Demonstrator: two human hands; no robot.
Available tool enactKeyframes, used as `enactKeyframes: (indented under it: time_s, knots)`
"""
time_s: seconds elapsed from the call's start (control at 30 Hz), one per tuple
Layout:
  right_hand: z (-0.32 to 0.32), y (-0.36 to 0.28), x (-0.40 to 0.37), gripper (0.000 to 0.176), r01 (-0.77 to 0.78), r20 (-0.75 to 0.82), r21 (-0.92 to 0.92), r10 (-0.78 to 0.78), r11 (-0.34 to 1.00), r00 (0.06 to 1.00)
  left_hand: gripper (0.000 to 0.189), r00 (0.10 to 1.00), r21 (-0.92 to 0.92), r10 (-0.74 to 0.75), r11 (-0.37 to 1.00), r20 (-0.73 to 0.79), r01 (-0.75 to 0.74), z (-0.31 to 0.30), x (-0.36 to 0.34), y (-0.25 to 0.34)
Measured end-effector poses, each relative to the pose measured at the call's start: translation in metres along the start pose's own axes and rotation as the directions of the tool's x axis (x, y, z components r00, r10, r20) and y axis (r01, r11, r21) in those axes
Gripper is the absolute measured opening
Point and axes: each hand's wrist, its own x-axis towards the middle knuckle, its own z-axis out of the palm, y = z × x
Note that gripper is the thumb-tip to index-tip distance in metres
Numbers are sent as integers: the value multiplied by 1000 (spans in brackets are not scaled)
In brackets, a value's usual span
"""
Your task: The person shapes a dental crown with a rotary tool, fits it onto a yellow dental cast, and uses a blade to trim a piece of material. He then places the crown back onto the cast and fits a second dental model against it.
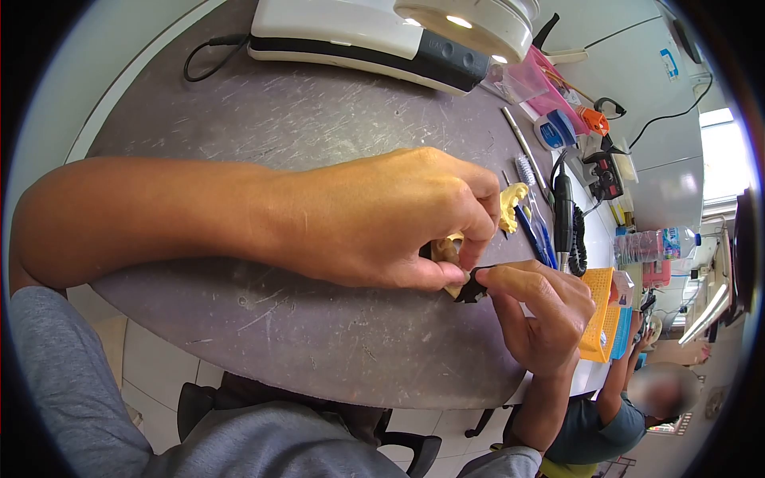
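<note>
My left hand [398,215] reaches in from the left, its thumb and fingers closed on a small brown and cream piece [446,251], largely covered by the fingers. My right hand [546,311] comes from the lower right, thumb and index finger pinched on a thin black piece [472,288] with a ragged edge. The fingertips of both hands nearly meet at this black piece, just above the grey worktop [319,342]. A pale yellow, irregular cast piece [511,207] lies just beyond my left fingers.
Blue-handled tools [534,237], a brush [525,169] and a black handpiece [562,211] lie right of the hands. A yellow basket [598,315] stands farther right. A white device [343,36] and lamp [478,24] are above. Another person [598,430] sits lower right.
</note>
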Motion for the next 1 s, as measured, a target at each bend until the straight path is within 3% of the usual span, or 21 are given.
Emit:
enactKeyframes:
  time_s: [0.43,0.53,0.6,1.0]
  knots:
    - [-3,-4,0,23,-56,-7,-11,56,998,998,10,1000,13,9,1000,-24,-8,1,0,0]
    - [-3,-3,-1,23,-83,-82,-18,81,996,993,10,999,-10,-20,1000,-28,19,2,1,-1]
    - [-3,0,-1,22,-60,-214,-10,57,998,975,10,1000,13,7,1000,-12,-7,1,0,-1]
    - [-6,-2,0,23,-88,-242,-33,77,996,967,10,1000,26,-22,999,13,21,-1,0,1]
